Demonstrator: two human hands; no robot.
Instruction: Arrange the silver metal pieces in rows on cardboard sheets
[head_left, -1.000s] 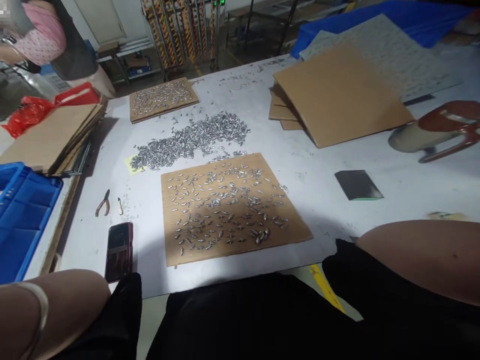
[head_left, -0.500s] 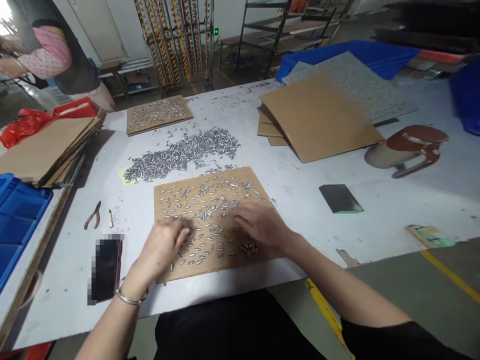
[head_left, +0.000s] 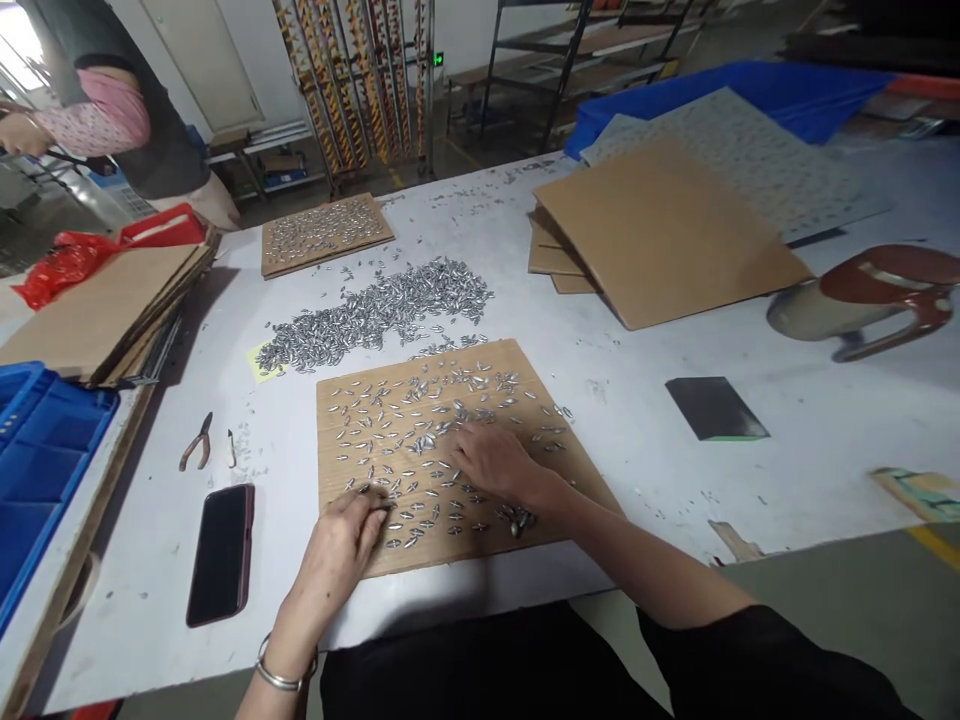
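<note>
A flat cardboard sheet (head_left: pixel 352 550) lies in front of me, scattered with small silver spindle-shaped metal pieces (head_left: pixel 426 442). At its left front edge rests my left hand (head_left: pixel 341 540), thumb and fingers drawn together near several pieces; whatever they pinch is too small to make out. My right hand (head_left: pixel 495 462) reaches over the middle of the sheet, its fingers bent down and closed among the pieces, with the fingertips partly hidden. Under the right wrist sits a small cluster of pieces (head_left: pixel 517 520). Beyond the sheet stretches a long heap of the same pieces (head_left: pixel 382 310).
Left of the sheet lie a phone (head_left: pixel 221 555), pliers (head_left: pixel 196 443) and a blue crate (head_left: pixel 45 470). Another piece-covered cardboard (head_left: pixel 326 235) is at the back. To the right are stacked cardboard (head_left: pixel 667 240), a dark block (head_left: pixel 716 407) and a jug (head_left: pixel 862 300). A person (head_left: pixel 112 110) stands back left.
My right hand has shifted left and slightly down over the sheet. My left hand has moved toward the front edge. The whole view has shifted a little.
</note>
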